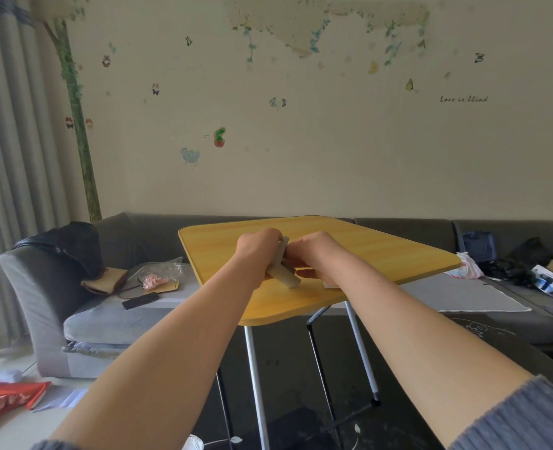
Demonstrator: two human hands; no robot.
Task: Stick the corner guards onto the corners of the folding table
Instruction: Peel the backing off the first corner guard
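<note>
Above the yellow folding table (pixel 350 254), both hands meet: left hand (pixel 259 246) grips a beige corner guard (pixel 283 271), right hand (pixel 311 251) pinches it. At nine o'clock, a phone (pixel 140 300) and a plastic bag (pixel 159 274) holding something pink lie on the grey sofa (pixel 106 316).

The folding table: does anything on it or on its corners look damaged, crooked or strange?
Nothing looks damaged. The folding table stands level, and its visible corners are still bare. Over its top, the left hand grips a beige corner guard while the right hand works at it. A small flat piece lies near the table's near edge.
</note>
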